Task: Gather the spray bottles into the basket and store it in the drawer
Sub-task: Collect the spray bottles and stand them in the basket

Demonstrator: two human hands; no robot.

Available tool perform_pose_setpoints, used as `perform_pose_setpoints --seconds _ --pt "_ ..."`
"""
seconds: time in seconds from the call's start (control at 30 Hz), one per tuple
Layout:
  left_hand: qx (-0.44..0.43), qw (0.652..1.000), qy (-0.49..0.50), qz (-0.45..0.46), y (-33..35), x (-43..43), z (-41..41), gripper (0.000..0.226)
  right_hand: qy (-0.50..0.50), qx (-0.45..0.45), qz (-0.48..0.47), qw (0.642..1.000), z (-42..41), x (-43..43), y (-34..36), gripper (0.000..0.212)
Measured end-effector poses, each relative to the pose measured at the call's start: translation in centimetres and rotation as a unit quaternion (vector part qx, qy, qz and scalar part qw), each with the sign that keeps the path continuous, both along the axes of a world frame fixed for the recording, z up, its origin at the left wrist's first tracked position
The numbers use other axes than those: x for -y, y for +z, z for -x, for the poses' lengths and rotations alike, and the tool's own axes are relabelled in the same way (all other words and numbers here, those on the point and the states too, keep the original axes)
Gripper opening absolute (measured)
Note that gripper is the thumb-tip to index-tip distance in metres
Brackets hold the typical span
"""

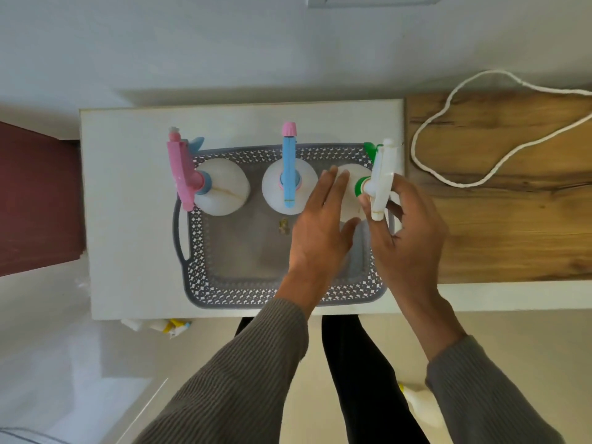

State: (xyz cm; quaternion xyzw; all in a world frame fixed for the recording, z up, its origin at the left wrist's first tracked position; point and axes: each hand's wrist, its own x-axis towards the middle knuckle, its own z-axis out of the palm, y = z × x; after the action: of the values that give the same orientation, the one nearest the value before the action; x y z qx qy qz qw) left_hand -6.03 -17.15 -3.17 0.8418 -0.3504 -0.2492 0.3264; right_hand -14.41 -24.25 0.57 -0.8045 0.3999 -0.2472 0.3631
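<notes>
A grey latticed plastic basket point(197, 251) sits on the white cabinet top point(128, 187). Along its far edge stand the round pink-trigger bottle point(224, 190) at the left corner, the blue-trigger bottle point(277, 190) midway, and the white-trigger bottle point(381, 181) at the right corner. The left hand point(320, 229) lays straight fingers on this last; the right hand point(413, 232) curls round its neck.

Single head-worn view, facing almost straight down.
The camera sits close above the basket point(224, 294), which lies in the middle of the picture; the wall point(192, 43) is beyond the basket, and the person's legs point(352, 363) are on its near side.
</notes>
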Motion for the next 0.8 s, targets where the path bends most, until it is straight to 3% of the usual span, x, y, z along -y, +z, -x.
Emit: perform_pose_setpoints --seconds 0.57,0.8 --pt "-0.019 0.999 0.036 -0.004 -1.1 1.9 -0.5 0.065 0.053 -0.001 -0.027 0.998 -0.9 2.0 -1.6 0.033" --pt "-0.001 0.999 0.042 -0.002 -1.0 0.9 0.0 0.081 0.050 -0.037 -0.086 0.994 0.1 1.9 -1.6 0.049"
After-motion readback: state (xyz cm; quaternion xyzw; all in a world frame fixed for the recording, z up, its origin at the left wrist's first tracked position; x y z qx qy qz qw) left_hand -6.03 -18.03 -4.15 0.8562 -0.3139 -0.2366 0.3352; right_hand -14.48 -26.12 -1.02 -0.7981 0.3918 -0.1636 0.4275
